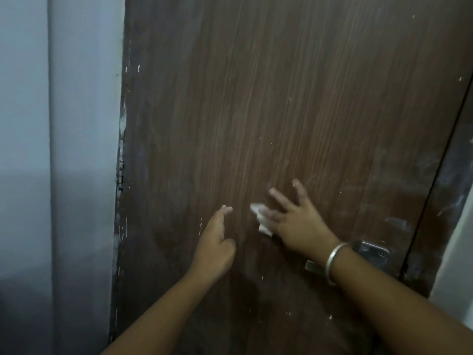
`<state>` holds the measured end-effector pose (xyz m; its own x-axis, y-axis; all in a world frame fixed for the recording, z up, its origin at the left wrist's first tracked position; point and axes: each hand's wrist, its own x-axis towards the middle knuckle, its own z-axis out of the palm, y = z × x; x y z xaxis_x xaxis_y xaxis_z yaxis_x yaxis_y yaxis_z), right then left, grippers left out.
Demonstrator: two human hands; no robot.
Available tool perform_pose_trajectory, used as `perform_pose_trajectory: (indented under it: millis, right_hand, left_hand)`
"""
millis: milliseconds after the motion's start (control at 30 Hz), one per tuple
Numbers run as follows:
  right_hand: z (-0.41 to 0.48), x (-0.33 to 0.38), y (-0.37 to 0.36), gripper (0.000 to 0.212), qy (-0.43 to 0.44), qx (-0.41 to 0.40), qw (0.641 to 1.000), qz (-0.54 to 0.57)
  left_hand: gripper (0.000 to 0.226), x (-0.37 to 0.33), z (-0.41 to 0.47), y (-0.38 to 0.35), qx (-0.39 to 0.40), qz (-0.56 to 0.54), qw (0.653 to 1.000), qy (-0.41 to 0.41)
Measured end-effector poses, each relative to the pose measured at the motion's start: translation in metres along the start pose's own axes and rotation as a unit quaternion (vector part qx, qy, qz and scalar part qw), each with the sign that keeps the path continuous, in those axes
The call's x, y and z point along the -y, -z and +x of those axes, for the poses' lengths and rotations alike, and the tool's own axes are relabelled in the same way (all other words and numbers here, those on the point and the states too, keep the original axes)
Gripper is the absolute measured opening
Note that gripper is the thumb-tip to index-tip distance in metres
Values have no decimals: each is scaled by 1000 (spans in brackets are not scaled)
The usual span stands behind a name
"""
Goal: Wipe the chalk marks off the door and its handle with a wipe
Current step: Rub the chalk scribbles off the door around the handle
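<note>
The small white crumpled wipe (262, 221) is sitting flat against the tall brown wood-grain door (281, 98), at about five o'clock from the middle of the view. It looks like a light, soft, limp thing that will fold and bunch under the fingers. It is probably best handled by pressing it flat under the palm and finger pads rather than pinching a corner, since a loose edge would likely drag and roll up.

The right hand (299, 224) is doing just that: its fingers are spreading wide and straight over the door, and the wipe is peeking out from under it at its nine o'clock side. Whether the thumb is also hooking the wipe cannot be told, as that part is blurred. A plain silver metal bangle (332, 262) is riding on its wrist.

The left hand (217, 247), at eight o'clock from the wipe and just apart from it, is holding nothing, with its fingers straight and together and reaching toward the door face.

The grey metal door handle (373, 252) is showing at four o'clock, partly behind the right wrist. Pale chalk smears (399, 221) are lingering just above it along the door's right edge, so that stretch and the handle (a hard, slick surface) are looking like work left to do.
</note>
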<state>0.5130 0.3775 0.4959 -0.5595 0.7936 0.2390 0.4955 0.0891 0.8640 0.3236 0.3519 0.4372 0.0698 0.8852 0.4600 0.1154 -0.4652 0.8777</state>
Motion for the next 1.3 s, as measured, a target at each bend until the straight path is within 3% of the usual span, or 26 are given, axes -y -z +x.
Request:
perform_pose_trajectory:
  millis: [133,200,267,333,400,500,567,667,767,867,933,1000,1100,1200,1300]
  right_hand:
    - [-18,-50,17,50,-228,-86,970,29]
    - [-25,-59,13,53,-248,-112,961,44]
    - [-32,-52,8,52,-130,-98,987,10]
    - [-38,-35,-2,48,50,-20,998,-31]
    - [-47,-27,-8,48,112,84,990,-10]
    - [-58,-39,2,59,23,48,999,-12]
    - [-71,-49,5,49,-104,-37,994,19]
    - [-87,-53,4,36,-260,-108,958,58]
    - [-93,-36,0,21,-245,-148,957,42]
    - [-108,-22,-2,6,-205,-123,970,41]
    - [-120,-25,2,12,-259,-78,960,72]
    - [-134,-27,9,21,-340,16,935,102]
    - [-147,-24,20,9,-419,60,899,109]
    - [-150,-13,21,23,-365,2,917,159]
    - [-148,-2,9,23,-298,92,928,205]
  left_hand:
    - [68,4,1,-6,11,3,1000,5]
    - [68,5,1,-12,17,0,1000,6]
    - [66,6,1,-19,26,-7,1000,8]
    - [63,6,1,-26,32,-12,999,1]
    - [62,6,1,-32,36,-16,999,-7]
    - [64,4,0,-33,42,-20,999,-3]
    - [66,5,-1,-30,47,-2,999,-1]
    - [68,6,-3,-27,49,19,999,0]
    - [67,4,-6,-33,57,6,998,8]
    - [67,2,-13,-42,78,-8,997,8]
    - [69,1,-16,-46,83,-1,997,2]
    - [69,-1,-19,-49,85,6,996,0]
    - [68,-3,-23,-54,92,-9,996,7]
    - [69,-7,-28,-62,108,-15,994,10]
    - [68,-9,-31,-71,115,-29,993,14]
